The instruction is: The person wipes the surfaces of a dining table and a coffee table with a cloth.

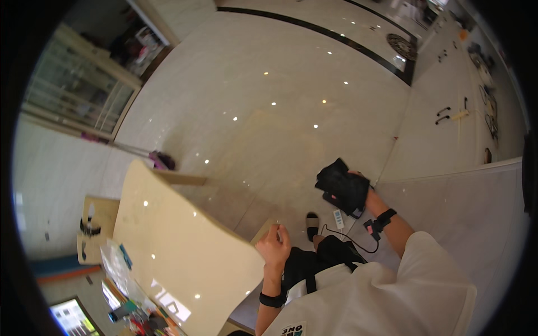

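Note:
My right hand (358, 175) is stretched out ahead over the floor, its fingers closed on a black, soft-looking bundle (341, 186). Folds and flaps show on it, but its exact kind is unclear. A black strap with a small dark box (371, 227) circles that wrist. My left hand (273, 245) hovers beside the near right edge of the pale table (185, 224), its fingers curled in. Whatever they may hold is too small or hidden to make out. Another black band (272, 300) wraps the left wrist.
A white power strip (338, 218) with a dark cable (358, 245) lies by my slippered foot (312, 224). Wooden chairs (101, 215) and a plastic bag (115, 263) are at the table's far left side. White cabinets (431, 129) line the right. Glossy tiles (269, 84) cover the floor.

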Demonstrator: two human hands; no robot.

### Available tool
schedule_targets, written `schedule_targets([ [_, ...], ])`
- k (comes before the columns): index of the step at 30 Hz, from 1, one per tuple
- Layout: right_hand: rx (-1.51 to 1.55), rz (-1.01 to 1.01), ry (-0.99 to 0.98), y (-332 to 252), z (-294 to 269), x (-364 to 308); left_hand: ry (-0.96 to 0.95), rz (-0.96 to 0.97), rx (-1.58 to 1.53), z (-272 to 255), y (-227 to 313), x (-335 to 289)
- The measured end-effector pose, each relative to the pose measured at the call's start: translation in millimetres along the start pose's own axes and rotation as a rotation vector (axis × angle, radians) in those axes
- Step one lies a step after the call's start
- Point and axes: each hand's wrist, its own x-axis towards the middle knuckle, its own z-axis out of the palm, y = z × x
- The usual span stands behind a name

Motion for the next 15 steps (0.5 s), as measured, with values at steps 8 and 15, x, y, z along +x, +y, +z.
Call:
schedule_targets([
  [8,-0.179,0.568,0.35,150,-137,-32,-0.497,0.353,0.055,157,67,133],
  [15,-0.176,0.873,0.507,269,-192,-1,-0.396,0.517,-0.182,263,128,320],
])
